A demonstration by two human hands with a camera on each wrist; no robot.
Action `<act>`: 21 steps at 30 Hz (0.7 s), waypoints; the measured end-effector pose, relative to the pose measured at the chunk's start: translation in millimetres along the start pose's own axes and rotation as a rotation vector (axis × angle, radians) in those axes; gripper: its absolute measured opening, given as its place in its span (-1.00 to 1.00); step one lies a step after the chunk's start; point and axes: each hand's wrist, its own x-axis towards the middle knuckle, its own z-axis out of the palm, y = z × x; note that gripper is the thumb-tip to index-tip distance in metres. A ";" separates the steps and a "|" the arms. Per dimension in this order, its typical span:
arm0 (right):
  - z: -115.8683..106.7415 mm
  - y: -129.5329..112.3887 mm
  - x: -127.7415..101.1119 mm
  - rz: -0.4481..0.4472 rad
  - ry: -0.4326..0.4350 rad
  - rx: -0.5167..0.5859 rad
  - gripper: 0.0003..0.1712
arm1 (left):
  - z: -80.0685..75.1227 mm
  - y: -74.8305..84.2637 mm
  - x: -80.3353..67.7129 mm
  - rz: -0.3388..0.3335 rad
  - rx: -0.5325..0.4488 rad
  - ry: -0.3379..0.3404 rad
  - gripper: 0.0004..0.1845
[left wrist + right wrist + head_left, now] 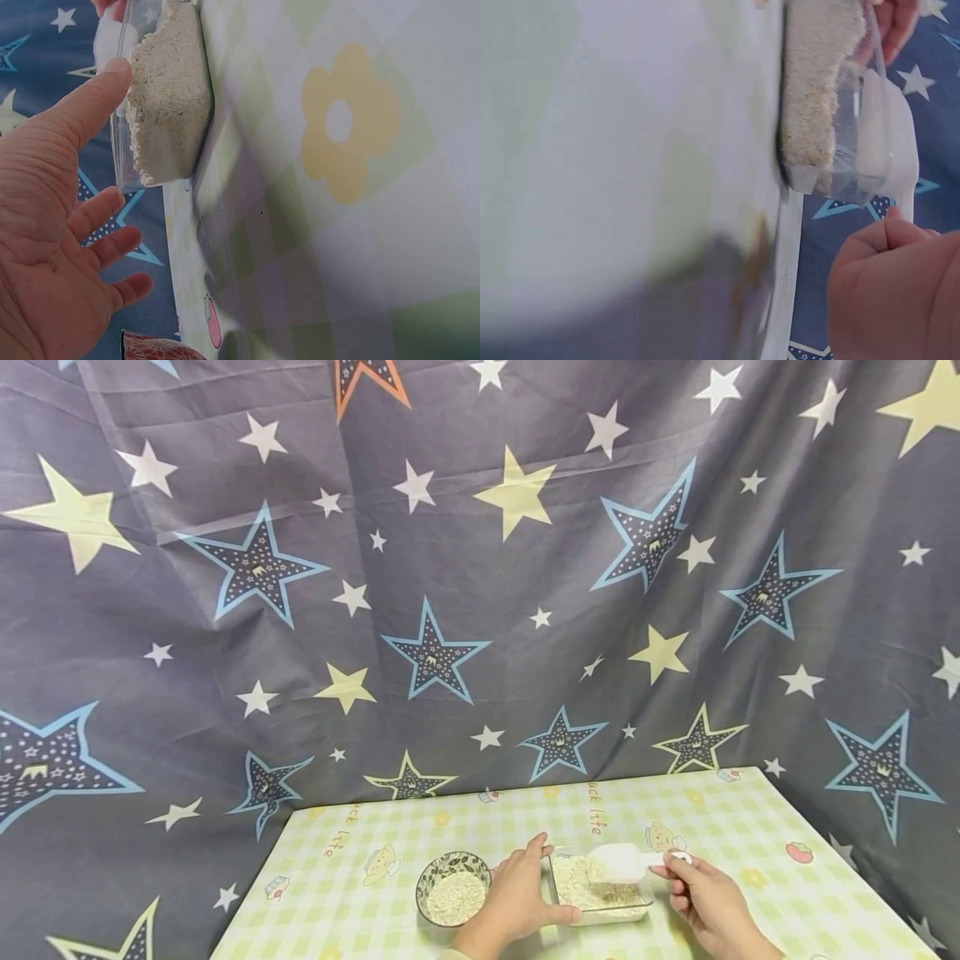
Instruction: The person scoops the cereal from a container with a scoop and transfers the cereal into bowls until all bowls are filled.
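A clear rectangular container (612, 917) holds pale flakes that look like oats (572, 878). My right hand (708, 897) pinches the handle of a white scoop (618, 862) between thumb and fingers. The scoop tilts over the container, its lip down by the oats. My left hand (517, 889) is at the container's left end. In the left wrist view, the left thumb (101, 97) touches the near rim, while the other visible fingers (112, 247) spread out apart from the wall. Left of that hand sits a patterned bowl (426, 874) with similar flakes inside.
Everything stands on a table with a green-and-white checked cloth (360, 910), printed with flowers and cartoon figures. Behind the table hangs a dark curtain (450, 568) covered in stars.
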 end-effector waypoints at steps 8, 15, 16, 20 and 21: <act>-6.0 -6.9 3.9 0.044 -0.099 0.139 -0.65 | 0.7 -0.5 0.1 -0.001 0.005 0.003 0.35; -4.3 -10.1 4.5 0.048 -0.130 0.158 -0.65 | -0.7 -0.6 -1.7 0.024 0.051 -0.002 0.33; -3.9 -10.5 4.6 0.048 -0.129 0.159 -0.66 | -1.0 -1.1 -2.4 0.034 0.068 0.000 0.33; -2.7 -12.0 5.1 0.043 -0.117 0.150 -0.64 | -5.2 -3.7 -6.8 0.079 0.124 0.018 0.32; -2.7 -12.2 5.4 0.039 -0.111 0.145 -0.62 | -7.3 -4.8 -8.0 0.089 0.129 0.023 0.31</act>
